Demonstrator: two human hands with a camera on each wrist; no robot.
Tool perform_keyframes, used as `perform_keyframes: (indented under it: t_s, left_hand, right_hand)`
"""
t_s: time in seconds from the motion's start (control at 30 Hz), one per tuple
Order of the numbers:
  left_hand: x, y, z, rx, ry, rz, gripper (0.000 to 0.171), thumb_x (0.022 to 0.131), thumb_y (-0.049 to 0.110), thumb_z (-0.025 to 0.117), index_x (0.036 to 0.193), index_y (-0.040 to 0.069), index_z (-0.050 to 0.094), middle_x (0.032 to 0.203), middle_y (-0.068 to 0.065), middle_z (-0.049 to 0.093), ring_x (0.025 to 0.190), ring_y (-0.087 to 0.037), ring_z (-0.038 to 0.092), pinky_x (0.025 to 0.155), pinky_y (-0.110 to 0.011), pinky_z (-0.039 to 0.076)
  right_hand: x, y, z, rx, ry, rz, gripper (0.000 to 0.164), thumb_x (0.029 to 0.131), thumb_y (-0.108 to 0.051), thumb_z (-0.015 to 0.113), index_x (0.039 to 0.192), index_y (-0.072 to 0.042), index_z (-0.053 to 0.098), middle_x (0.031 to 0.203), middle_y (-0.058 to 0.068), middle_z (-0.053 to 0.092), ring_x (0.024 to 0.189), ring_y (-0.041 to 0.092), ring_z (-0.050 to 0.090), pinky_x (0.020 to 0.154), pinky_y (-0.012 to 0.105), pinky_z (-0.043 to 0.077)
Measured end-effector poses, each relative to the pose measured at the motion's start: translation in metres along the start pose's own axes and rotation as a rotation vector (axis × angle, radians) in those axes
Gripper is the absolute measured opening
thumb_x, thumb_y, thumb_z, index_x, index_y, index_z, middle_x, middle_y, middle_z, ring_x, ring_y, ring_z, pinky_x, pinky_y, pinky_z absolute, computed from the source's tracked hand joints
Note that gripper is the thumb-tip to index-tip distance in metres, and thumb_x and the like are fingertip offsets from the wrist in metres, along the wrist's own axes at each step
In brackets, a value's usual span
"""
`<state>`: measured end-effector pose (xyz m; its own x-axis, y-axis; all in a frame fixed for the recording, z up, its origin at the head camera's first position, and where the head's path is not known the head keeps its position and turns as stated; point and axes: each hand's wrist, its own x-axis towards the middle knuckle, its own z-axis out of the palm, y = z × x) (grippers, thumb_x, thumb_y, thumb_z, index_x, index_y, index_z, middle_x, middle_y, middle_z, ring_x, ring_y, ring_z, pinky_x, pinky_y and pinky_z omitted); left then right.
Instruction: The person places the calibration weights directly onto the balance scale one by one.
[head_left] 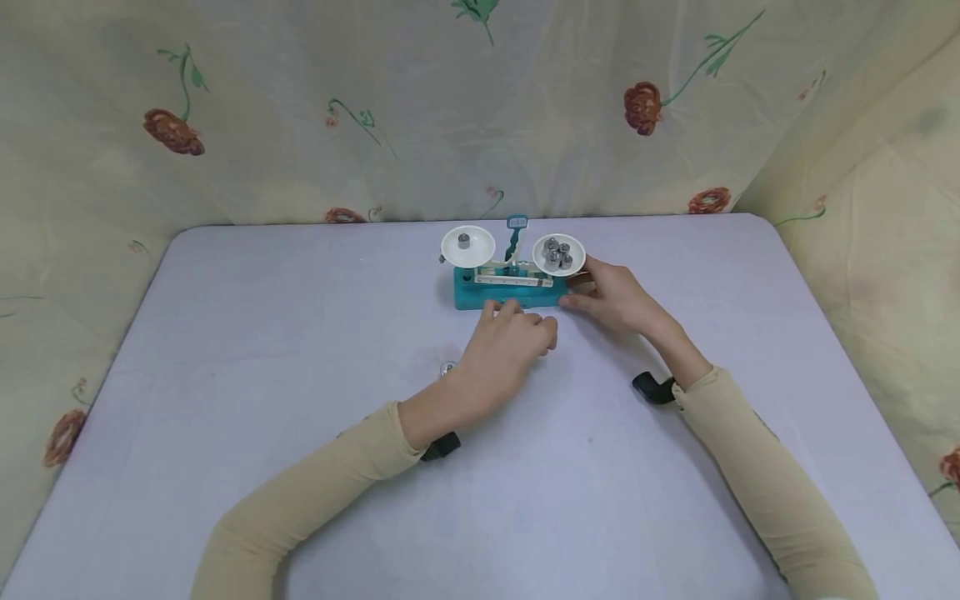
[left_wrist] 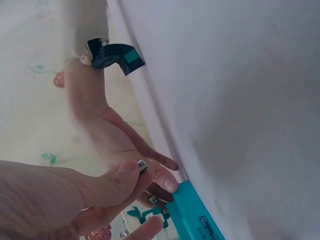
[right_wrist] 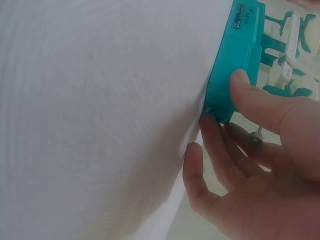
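Observation:
A small balance scale [head_left: 510, 292] with a teal base and two white pans stands near the table's far edge. One metal weight [head_left: 463, 241] sits in the left pan [head_left: 474, 258]. Several metal weights [head_left: 557, 253] are grouped in the right pan [head_left: 538, 252]. My right hand [head_left: 615, 296] holds the right end of the base, thumb on its front and fingers at its end, close to the adjusting nut [right_wrist: 256, 136]. Just in front of the base, my left hand [head_left: 506, 350] pinches a small shiny metal piece [left_wrist: 142, 165] between thumb and finger; most of it is hidden.
A small shiny metal item [head_left: 447, 367] lies on the table beside my left wrist, partly covered by it. The table [head_left: 285, 350] has a pale cloth. Floral curtains [head_left: 450, 108] hang behind it and at both sides.

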<state>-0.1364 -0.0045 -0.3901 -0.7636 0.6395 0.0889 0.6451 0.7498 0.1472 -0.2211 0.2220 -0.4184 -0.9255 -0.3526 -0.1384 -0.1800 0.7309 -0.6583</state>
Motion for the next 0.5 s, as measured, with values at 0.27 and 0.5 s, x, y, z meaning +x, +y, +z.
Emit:
perform_keyframes:
  t_s: [0.27, 0.5]
  left_hand:
    - [-0.001, -0.01, -0.016, -0.016, 0.038, -0.022, 0.016, 0.102, 0.01, 0.072, 0.114, 0.021, 0.075, 0.106, 0.006, 0.08, 0.104, -0.025, 0.063, 0.094, -0.044, 0.048]
    - [-0.003, -0.02, -0.035, -0.041, 0.113, -0.046, 0.011, 0.101, 0.011, 0.073, 0.11, 0.017, 0.074, 0.111, 0.002, 0.081, 0.112, -0.03, 0.065, 0.096, -0.045, 0.047]
  right_hand:
    - [0.0, 0.0, 0.0, -0.001, -0.002, -0.01, 0.066, 0.106, -0.017, 0.071, 0.161, 0.002, 0.04, 0.153, 0.029, 0.059, 0.143, 0.046, 0.059, 0.116, 0.06, 0.051]
    - [0.0, -0.001, -0.001, -0.003, -0.007, -0.008, 0.067, 0.106, -0.017, 0.071, 0.162, 0.001, 0.039, 0.154, 0.029, 0.058, 0.144, 0.046, 0.058, 0.117, 0.061, 0.051]
